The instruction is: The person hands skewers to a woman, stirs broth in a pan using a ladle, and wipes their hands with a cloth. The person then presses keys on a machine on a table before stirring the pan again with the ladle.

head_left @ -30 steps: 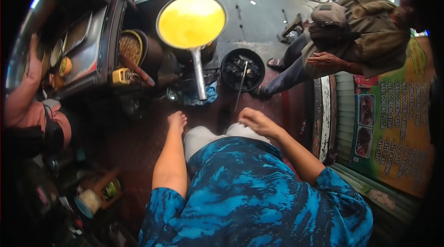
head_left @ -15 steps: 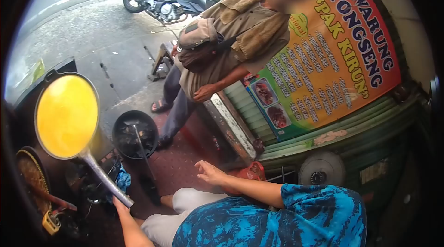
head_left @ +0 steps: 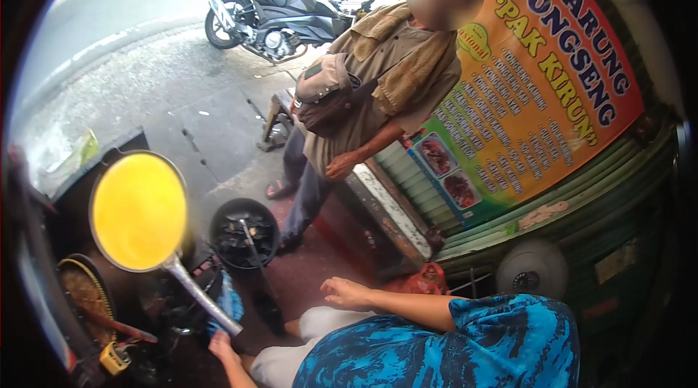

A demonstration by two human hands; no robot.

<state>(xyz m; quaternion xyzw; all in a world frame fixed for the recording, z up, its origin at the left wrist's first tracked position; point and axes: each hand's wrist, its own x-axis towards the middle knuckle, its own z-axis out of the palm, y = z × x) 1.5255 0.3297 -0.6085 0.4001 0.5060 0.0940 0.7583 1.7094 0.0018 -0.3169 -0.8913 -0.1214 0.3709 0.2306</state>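
My left hand (head_left: 222, 346) is low in the view, below the end of a long metal handle that belongs to a round pan (head_left: 138, 212) full of bright yellow. Its closed fingers meet the lower end of a flat, blue-patterned thing (head_left: 231, 297), which passes behind the handle. My right hand (head_left: 346, 293) is over my lap, fingers loosely bent and holding nothing. Beyond it, on the floor, stands a round black pan (head_left: 245, 234) with dark lumps and a stick-like handle in it.
A person (head_left: 363, 119) with a waist bag stands ahead, near an orange menu banner (head_left: 538, 82) on a green ribbed wall. At left are a round pan of brown food (head_left: 86, 286) and a yellow block (head_left: 115, 359). A grey fan (head_left: 532, 272) sits at right. A motorcycle (head_left: 280, 13) is parked behind.
The whole view has shifted, so everything sits further right and lower. My right hand's fingers have drawn together. The blue-patterned thing looks longer and narrower beside the handle.
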